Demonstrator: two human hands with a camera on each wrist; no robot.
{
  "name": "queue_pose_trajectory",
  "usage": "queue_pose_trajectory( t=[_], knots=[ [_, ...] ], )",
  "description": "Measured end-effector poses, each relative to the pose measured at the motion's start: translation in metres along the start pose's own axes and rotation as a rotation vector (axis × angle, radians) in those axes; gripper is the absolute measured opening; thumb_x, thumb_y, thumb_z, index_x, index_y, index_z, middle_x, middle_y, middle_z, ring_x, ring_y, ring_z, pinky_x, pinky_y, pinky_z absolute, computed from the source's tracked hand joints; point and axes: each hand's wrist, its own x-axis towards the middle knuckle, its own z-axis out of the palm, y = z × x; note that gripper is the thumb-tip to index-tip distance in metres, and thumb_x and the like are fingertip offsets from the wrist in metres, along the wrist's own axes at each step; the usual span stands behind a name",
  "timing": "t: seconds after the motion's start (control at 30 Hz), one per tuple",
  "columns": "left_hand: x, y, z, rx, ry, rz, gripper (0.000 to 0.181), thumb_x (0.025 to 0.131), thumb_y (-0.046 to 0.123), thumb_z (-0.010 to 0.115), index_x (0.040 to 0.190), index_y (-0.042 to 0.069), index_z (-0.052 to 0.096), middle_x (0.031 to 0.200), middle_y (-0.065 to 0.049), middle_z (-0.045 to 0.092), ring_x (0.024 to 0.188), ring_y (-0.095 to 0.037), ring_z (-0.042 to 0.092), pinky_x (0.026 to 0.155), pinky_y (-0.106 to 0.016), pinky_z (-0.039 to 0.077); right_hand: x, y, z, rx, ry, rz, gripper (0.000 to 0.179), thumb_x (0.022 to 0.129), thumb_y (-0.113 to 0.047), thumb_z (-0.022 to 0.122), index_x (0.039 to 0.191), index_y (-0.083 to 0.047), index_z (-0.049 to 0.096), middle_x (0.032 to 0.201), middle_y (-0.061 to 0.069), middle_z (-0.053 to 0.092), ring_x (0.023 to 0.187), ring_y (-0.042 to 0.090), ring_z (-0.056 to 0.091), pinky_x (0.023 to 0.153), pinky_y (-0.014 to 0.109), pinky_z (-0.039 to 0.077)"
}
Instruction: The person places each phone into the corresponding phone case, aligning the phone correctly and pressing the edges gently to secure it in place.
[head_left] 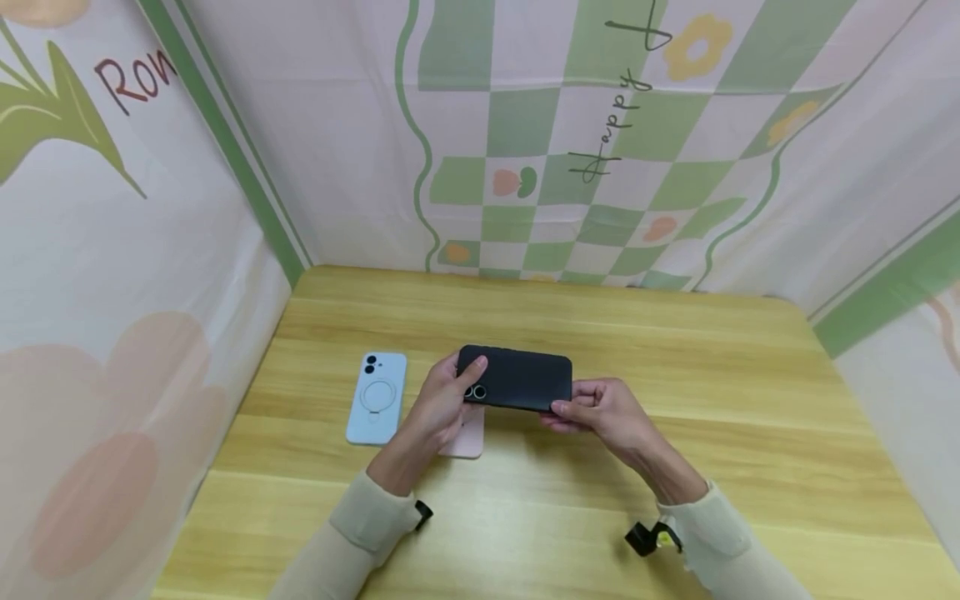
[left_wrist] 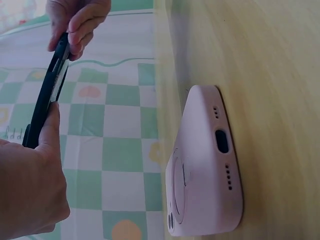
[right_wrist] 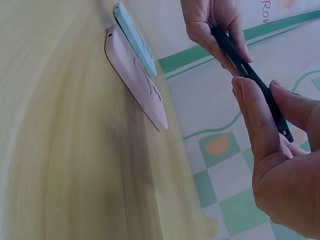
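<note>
Both hands hold a black phone (head_left: 521, 379) level above the table, its back with ringed camera lenses facing up. My left hand (head_left: 438, 404) grips the camera end, thumb across the back beside the lenses. At the opposite end my right hand (head_left: 611, 417) pinches the near corner between thumb and fingers. Edge-on in the left wrist view, the black phone (left_wrist: 47, 95) shows a slot in its side and a pale strip along its underside. A pink phone (left_wrist: 205, 160) lies on the table, partly hidden under my left hand in the head view.
To the left, a light blue phone (head_left: 377, 400) with a ring on its back lies on the wooden table (head_left: 712, 358). Printed cloth (head_left: 525, 125) hangs behind the table's far edge and along both sides. Each sleeve carries a small black wrist device (head_left: 645, 537).
</note>
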Motion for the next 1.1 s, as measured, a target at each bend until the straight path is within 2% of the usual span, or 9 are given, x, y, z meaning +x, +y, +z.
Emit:
queue_pose_trajectory(
  t=[0.17, 0.43, 0.6, 0.77, 0.83, 0.9, 1.0, 1.07, 1.1],
  knots=[
    [0.000, 0.000, 0.001, -0.018, 0.019, -0.006, 0.034, 0.113, 0.020, 0.053, 0.139, -0.001, 0.057, 0.135, -0.016, 0.064, 0.121, -0.022, 0.067, 0.103, -0.037, 0.059, -0.001, 0.001, 0.002, 0.013, 0.015, -0.019, 0.020, 0.098, 0.003, 0.072, 0.112, 0.016, 0.065, 0.097, 0.020, 0.079, 0.095, 0.036, 0.079, 0.087, 0.041, 0.064],
    [0.000, 0.003, 0.001, -0.021, 0.001, -0.003, 0.038, 0.113, 0.020, 0.053, 0.145, 0.000, 0.054, 0.142, -0.017, 0.061, 0.129, -0.025, 0.064, 0.109, -0.039, 0.055, 0.000, 0.000, 0.004, 0.055, 0.021, -0.005, 0.024, 0.099, 0.006, 0.069, 0.118, 0.019, 0.064, 0.100, 0.021, 0.079, 0.095, 0.033, 0.079, 0.087, 0.037, 0.064],
    [0.002, 0.003, 0.003, -0.068, 0.009, -0.009, 0.041, 0.111, 0.019, 0.057, 0.147, 0.000, 0.053, 0.144, -0.019, 0.060, 0.131, -0.028, 0.064, 0.107, -0.036, 0.056, 0.001, 0.002, 0.003, 0.100, 0.008, -0.022, 0.011, 0.100, 0.006, 0.068, 0.110, 0.011, 0.069, 0.097, 0.018, 0.079, 0.094, 0.030, 0.080, 0.086, 0.037, 0.064],
    [0.004, 0.000, 0.009, -0.140, 0.005, 0.030, 0.047, 0.109, 0.010, 0.061, 0.152, -0.004, 0.048, 0.150, -0.023, 0.055, 0.136, -0.033, 0.060, 0.109, -0.038, 0.054, 0.001, 0.005, 0.004, 0.165, 0.006, -0.050, 0.006, 0.101, 0.005, 0.067, 0.104, 0.004, 0.072, 0.098, 0.016, 0.080, 0.092, 0.024, 0.080, 0.086, 0.035, 0.064],
    [0.005, -0.002, 0.012, -0.154, 0.012, 0.051, 0.048, 0.107, 0.007, 0.063, 0.151, -0.005, 0.049, 0.148, -0.024, 0.057, 0.131, -0.031, 0.063, 0.105, -0.035, 0.057, 0.001, 0.006, 0.005, 0.190, 0.010, -0.058, 0.007, 0.102, 0.004, 0.066, 0.104, 0.002, 0.073, 0.098, 0.015, 0.080, 0.092, 0.023, 0.080, 0.086, 0.035, 0.064],
    [0.006, -0.005, 0.014, -0.155, 0.031, 0.068, 0.046, 0.104, 0.004, 0.066, 0.147, -0.005, 0.053, 0.137, -0.021, 0.064, 0.113, -0.022, 0.070, 0.091, -0.026, 0.061, 0.001, 0.007, 0.006, 0.211, 0.015, -0.069, 0.008, 0.102, 0.004, 0.065, 0.103, 0.001, 0.073, 0.098, 0.015, 0.080, 0.093, 0.023, 0.080, 0.088, 0.036, 0.064],
    [0.007, -0.008, 0.018, -0.161, 0.050, 0.088, 0.042, 0.100, -0.003, 0.070, 0.140, -0.006, 0.058, 0.121, -0.016, 0.070, 0.095, -0.016, 0.072, 0.078, -0.021, 0.062, 0.001, 0.009, 0.009, 0.257, 0.026, -0.090, 0.010, 0.103, 0.004, 0.063, 0.104, -0.001, 0.072, 0.097, 0.014, 0.081, 0.094, 0.024, 0.080, 0.089, 0.037, 0.063],
    [0.008, -0.010, 0.020, -0.163, 0.055, 0.086, 0.041, 0.097, -0.007, 0.071, 0.136, -0.007, 0.059, 0.113, -0.014, 0.072, 0.089, -0.015, 0.072, 0.075, -0.021, 0.062, 0.001, 0.011, 0.011, 0.285, 0.038, -0.108, 0.011, 0.104, 0.005, 0.062, 0.104, -0.001, 0.072, 0.097, 0.014, 0.081, 0.094, 0.024, 0.080, 0.090, 0.037, 0.063],
    [0.008, -0.011, 0.021, -0.169, 0.056, 0.084, 0.041, 0.096, -0.009, 0.071, 0.136, -0.008, 0.059, 0.114, -0.014, 0.072, 0.092, -0.016, 0.074, 0.079, -0.023, 0.064, 0.001, 0.012, 0.013, 0.300, 0.046, -0.115, 0.012, 0.104, 0.005, 0.062, 0.106, -0.002, 0.072, 0.097, 0.015, 0.081, 0.094, 0.024, 0.080, 0.090, 0.036, 0.063]
  ],
)
